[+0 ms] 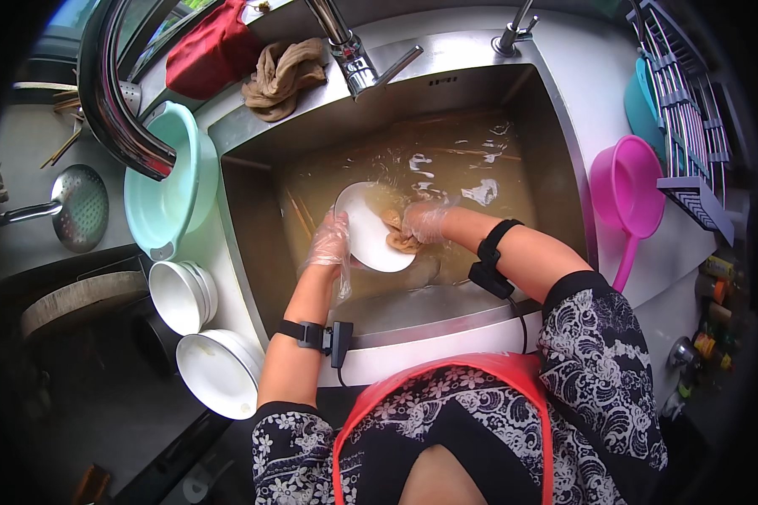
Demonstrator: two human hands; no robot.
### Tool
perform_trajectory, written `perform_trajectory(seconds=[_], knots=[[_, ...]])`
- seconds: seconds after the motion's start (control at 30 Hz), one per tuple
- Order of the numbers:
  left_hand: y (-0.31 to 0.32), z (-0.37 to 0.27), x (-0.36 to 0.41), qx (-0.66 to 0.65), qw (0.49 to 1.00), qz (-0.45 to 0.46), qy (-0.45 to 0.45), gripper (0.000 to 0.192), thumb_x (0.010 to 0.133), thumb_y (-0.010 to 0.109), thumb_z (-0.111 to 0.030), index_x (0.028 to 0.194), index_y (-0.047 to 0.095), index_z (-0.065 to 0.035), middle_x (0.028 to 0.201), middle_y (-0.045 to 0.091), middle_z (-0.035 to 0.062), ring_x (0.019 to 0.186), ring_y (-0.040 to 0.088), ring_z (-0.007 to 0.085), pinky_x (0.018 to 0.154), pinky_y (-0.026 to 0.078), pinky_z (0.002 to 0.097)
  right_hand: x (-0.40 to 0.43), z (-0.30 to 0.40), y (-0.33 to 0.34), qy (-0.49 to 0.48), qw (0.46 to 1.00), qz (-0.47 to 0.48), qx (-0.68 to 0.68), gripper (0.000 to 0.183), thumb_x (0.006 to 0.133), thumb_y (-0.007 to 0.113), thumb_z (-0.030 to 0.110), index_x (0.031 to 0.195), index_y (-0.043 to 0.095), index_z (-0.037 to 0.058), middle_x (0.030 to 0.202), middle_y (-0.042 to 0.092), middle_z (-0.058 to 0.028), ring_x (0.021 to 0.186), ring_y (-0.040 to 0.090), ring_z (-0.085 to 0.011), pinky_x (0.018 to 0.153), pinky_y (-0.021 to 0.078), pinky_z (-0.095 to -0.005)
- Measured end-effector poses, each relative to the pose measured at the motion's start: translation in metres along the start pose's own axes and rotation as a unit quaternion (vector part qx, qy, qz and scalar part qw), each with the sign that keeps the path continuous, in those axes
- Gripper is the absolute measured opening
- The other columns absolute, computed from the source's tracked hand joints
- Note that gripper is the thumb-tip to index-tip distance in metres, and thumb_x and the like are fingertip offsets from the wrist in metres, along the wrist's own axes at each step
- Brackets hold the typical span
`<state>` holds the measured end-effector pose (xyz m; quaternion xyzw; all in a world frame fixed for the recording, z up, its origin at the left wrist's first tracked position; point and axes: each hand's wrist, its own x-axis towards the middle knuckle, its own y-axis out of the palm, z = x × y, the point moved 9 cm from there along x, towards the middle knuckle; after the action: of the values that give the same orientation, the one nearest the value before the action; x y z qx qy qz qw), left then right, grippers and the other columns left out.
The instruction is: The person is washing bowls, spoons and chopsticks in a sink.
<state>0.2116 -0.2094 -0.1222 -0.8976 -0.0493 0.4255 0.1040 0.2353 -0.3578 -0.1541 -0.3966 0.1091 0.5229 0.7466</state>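
A white bowl (372, 233) is tilted just above or partly in the murky water of a stainless steel sink (379, 322). My left hand (330, 240), in a clear plastic glove, grips its left rim. My right hand (426, 221), gloved too, is closed around a tan cloth (403, 238) that lies against the inside of the bowl at its right side. Several thin wooden chopsticks (302, 211) appear to lie under the water near the sink's left wall and back. The fingertips of my right hand are hidden by the glove and glare.
Stacked white bowls (177, 297) and larger bowls (218, 372) stand left of the sink, below a mint-green basin (164, 183). A chrome faucet (354, 63) rises behind it beside a bunched brown cloth (284, 79). Right are a pink dipper (628, 183) and dish rack (688, 120).
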Motion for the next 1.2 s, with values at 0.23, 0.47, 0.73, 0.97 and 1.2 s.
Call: perform_trajectory(seconds=[0.23,0.47,0.73,0.97,1.2], knots=[[-0.029,-0.025,-0.033,0.042,0.995,-0.065,0.060,0.045,0.088,0.042,-0.028,0.131,0.035,-0.0173,0.106,0.054,0.0130,0.078,0.061,0.0240,0.047,0.055,0.0367,-0.004,-0.053,-0.037,0.141,0.927,-0.225,-0.264,0.019,0.071,0.057,0.010,0.086,0.065,0.0023,0.079,0.063,-0.0165,0.079,0.063,-0.0308,0.064,0.0498,-0.0385],[-0.045,-0.018,-0.048,0.038,0.991,-0.083,0.094,0.049,0.088,0.046,-0.034,0.131,0.035,-0.0163,0.105,0.055,0.0122,0.078,0.060,0.0224,0.050,0.055,0.0373,-0.006,0.002,-0.053,0.036,0.949,-0.144,0.278,0.019,0.066,0.065,0.012,0.083,0.064,0.0036,0.077,0.063,-0.0117,0.071,0.059,-0.0218,0.066,0.0465,-0.0320],[-0.018,-0.003,-0.054,-0.036,0.996,-0.034,0.072,0.048,0.087,0.043,-0.046,0.119,0.045,-0.0097,0.098,0.057,0.0073,0.075,0.060,0.0201,0.049,0.052,0.0363,0.010,0.070,-0.034,-0.054,0.843,-0.156,0.512,0.021,0.068,0.065,0.006,0.088,0.063,0.0021,0.081,0.061,-0.0064,0.074,0.056,-0.0146,0.067,0.0455,-0.0283],[-0.040,-0.027,-0.081,0.045,0.976,-0.132,0.167,0.043,0.089,0.043,-0.035,0.122,0.045,-0.0083,0.103,0.056,0.0166,0.084,0.058,0.0259,0.070,0.046,0.0349,-0.021,0.105,0.003,-0.096,0.957,0.037,0.271,0.030,0.066,0.060,0.003,0.095,0.066,0.0079,0.088,0.064,-0.0073,0.081,0.058,-0.0156,0.073,0.0450,-0.0287],[-0.046,-0.067,-0.146,0.288,0.886,-0.220,0.290,0.042,0.083,0.047,-0.018,0.124,0.044,-0.0091,0.082,0.059,0.0199,0.077,0.059,0.0319,0.072,0.045,0.0396,-0.021,0.058,-0.015,-0.029,0.988,-0.124,-0.086,0.015,0.062,0.065,0.012,0.075,0.065,0.0030,0.078,0.062,-0.0202,0.075,0.062,-0.0329,0.066,0.0487,-0.0390]])
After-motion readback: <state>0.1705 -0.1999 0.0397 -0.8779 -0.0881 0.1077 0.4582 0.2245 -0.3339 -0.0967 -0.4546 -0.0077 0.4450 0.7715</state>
